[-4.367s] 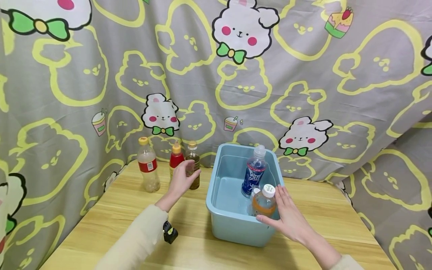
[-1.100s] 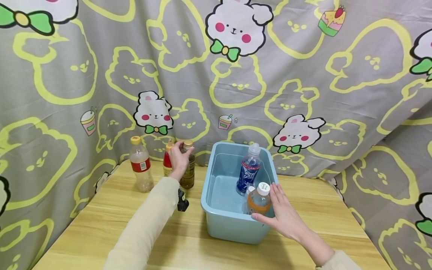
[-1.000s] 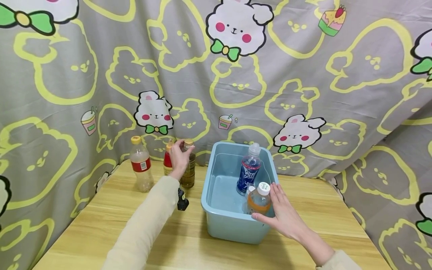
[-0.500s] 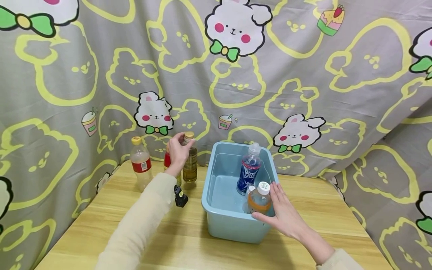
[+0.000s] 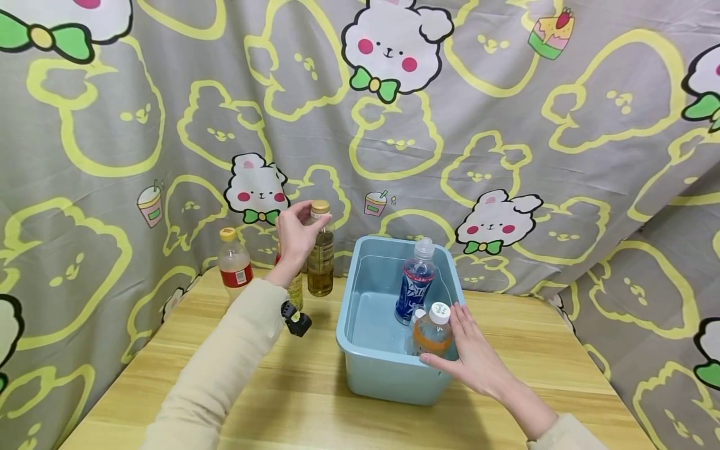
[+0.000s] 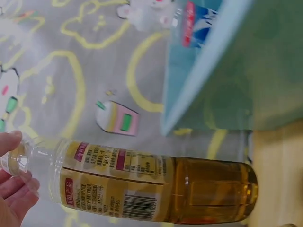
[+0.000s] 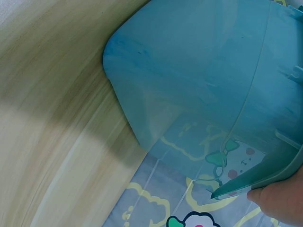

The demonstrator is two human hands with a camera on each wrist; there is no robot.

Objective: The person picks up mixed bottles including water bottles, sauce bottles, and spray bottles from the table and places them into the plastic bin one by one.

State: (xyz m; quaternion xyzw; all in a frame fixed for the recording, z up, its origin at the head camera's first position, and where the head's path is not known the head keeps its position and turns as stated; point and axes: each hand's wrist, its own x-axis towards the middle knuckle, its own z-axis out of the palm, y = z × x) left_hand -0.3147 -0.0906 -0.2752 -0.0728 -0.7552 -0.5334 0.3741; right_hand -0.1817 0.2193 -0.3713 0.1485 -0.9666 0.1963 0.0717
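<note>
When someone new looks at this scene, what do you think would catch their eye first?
Most likely the light-blue bin on the wooden table, with a blue-labelled bottle and an orange-banded bottle standing inside. Next might come the bottle of amber liquid, held near its cap by the left hand, beside the bin. Behind it all hangs a grey curtain printed with yellow cartoon outlines.

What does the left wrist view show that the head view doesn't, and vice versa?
Left wrist only: a clear barcode on the amber bottle; the head view resolves none.

Head only: the right hand, red-label bottle, white-capped bottle, red-and-yellow bottle and sleeves.

Both: the left hand holding the amber bottle near its cap, the tub, blue bottle (cropped in left wrist), table and curtain.
</note>
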